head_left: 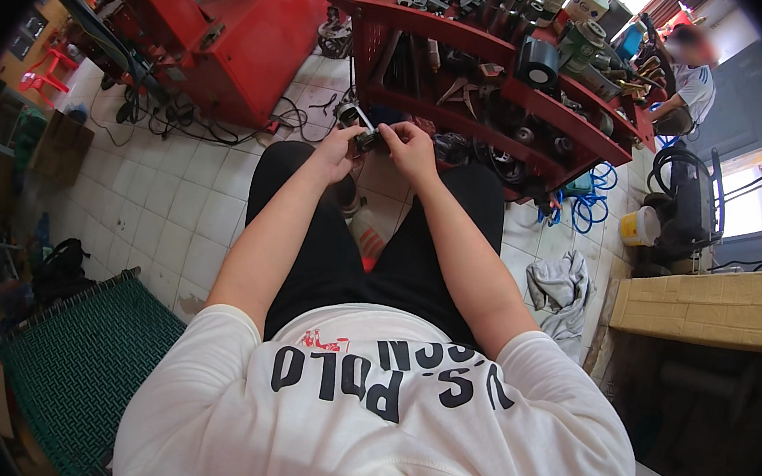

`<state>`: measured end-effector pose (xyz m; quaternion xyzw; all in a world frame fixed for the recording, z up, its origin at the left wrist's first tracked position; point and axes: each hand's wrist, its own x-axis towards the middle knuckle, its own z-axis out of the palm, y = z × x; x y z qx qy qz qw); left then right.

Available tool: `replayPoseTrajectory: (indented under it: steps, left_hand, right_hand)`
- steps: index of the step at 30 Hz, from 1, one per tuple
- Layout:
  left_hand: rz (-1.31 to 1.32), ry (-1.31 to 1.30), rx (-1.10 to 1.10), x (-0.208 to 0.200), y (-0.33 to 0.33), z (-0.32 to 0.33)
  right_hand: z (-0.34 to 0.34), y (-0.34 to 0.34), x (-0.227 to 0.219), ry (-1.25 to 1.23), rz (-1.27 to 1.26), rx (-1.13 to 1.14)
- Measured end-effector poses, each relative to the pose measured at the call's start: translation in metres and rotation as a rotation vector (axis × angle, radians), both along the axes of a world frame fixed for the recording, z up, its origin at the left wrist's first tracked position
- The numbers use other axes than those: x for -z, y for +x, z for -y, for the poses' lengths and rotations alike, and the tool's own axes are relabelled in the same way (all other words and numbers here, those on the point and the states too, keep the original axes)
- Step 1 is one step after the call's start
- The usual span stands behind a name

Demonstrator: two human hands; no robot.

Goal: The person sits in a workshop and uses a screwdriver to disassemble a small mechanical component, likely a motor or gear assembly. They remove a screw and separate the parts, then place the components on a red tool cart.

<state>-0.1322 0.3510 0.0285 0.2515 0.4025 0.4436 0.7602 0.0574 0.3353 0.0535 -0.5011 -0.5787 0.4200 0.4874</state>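
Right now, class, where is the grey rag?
In the head view the grey rag lies crumpled on the tiled floor at the person's right, between the right forearm and the yellowish block.

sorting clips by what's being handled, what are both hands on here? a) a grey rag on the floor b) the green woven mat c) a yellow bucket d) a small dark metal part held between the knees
d: the left hand and right hand meet on a small dark metal part above the knees, in front of the red tool rack; the grey rag lies untouched on the floor.
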Motion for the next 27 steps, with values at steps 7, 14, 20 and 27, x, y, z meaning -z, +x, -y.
replayPoseTrajectory:
  steps: [7, 14, 20, 27]
  left_hand:
    - [-0.054, 0.015, -0.068, -0.006, 0.005, 0.004]
    - [-0.141, -0.005, -0.139, -0.018, 0.014, 0.015]
    - [-0.022, 0.020, 0.005, -0.003, 0.001, 0.000]
    - [-0.036, 0.049, -0.039, -0.008, 0.008, 0.004]
  right_hand:
    - [0.001, 0.000, 0.005, 0.095, -0.005, -0.003]
    - [0.002, 0.004, 0.000, 0.005, 0.094, -0.057]
    - [0.004, -0.003, -0.007, -0.012, -0.167, -0.142]
    - [0.003, 0.001, -0.008, -0.049, 0.100, 0.004]
